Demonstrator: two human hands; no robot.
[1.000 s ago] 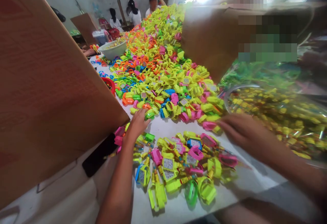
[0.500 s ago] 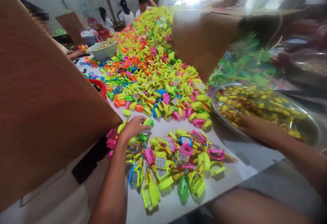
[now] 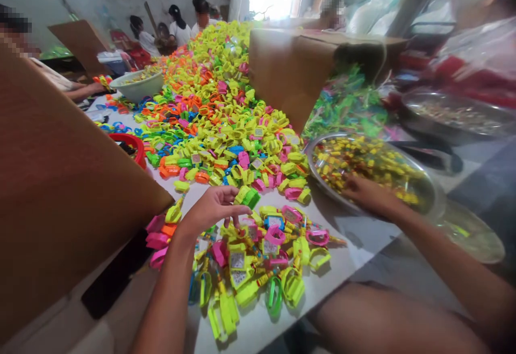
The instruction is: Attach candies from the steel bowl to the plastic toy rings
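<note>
My left hand point(image 3: 217, 207) is closed around a yellow and green toy watch point(image 3: 247, 197), or perhaps two pressed together, held between thumb and fingers. Just beneath it, a loose group of toy watches point(image 3: 237, 261) in yellow, pink, green and blue lies on the white table, mixed with thin yellow-and-red printed sticks. On the right, my right hand point(image 3: 368, 197) reaches over the rim of a metal basin point(image 3: 312, 165) into a heap of small yellow-and-red pieces point(image 3: 382, 163). Its fingers look curled, but blur and the pieces hide what they hold.
A large heap of toy watches point(image 3: 217, 117) fills the table ahead. Cardboard boxes stand at left point(image 3: 72, 182) and behind the basin point(image 3: 288, 71). A dark flat object point(image 3: 113, 278) lies by the left box. Beyond are a pale bowl point(image 3: 139, 89), a red basin point(image 3: 139, 149) and several people.
The view has swung right, so the scene sits further left. My left hand has moved right over the loose group with the toy watch. My right hand has drawn back slightly toward the basin's near rim.
</note>
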